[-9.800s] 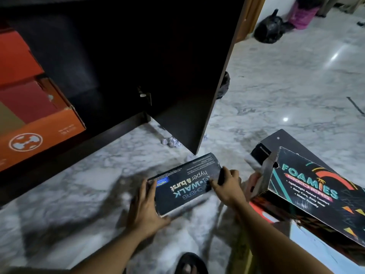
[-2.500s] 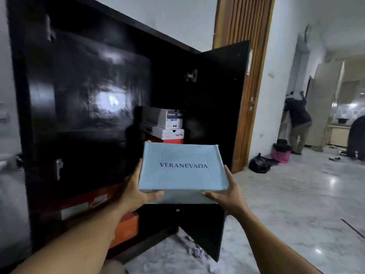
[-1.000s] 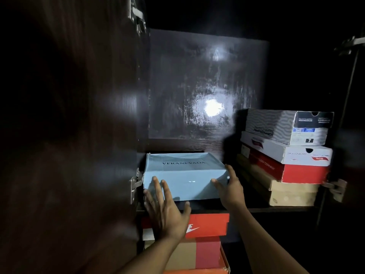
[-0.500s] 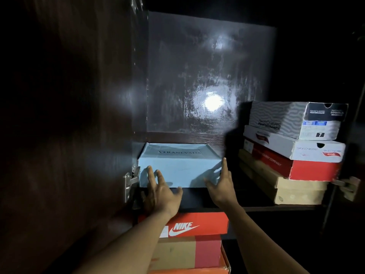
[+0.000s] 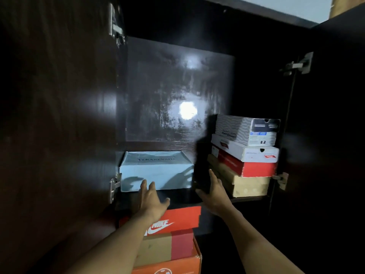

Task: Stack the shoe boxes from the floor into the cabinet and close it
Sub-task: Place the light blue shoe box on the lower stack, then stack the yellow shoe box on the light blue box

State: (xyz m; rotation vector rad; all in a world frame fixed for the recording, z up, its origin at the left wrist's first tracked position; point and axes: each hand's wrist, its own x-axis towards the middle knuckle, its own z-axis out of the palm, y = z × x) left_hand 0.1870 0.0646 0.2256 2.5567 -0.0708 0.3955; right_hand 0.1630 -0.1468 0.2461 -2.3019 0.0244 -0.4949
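A pale blue shoe box [image 5: 156, 171] lettered VERANEVADA lies on the upper shelf [image 5: 181, 196] of the dark cabinet, at the left. My left hand [image 5: 153, 200] hovers just in front of its lower edge, fingers straight, holding nothing. My right hand [image 5: 215, 192] is open in the gap between the blue box and a stack of several boxes [image 5: 245, 155] on the right. Neither hand grips a box.
Below the shelf sit an orange Nike box [image 5: 175, 220] on a brown and pink box [image 5: 166, 248] and another orange one. The left cabinet door [image 5: 55, 135] and right door [image 5: 331, 135] stand open, with metal hinges on both sides.
Both hands have let go of the blue box and drawn back from it; my right hand has shifted right, toward the stack. The box stays pushed in on the shelf.
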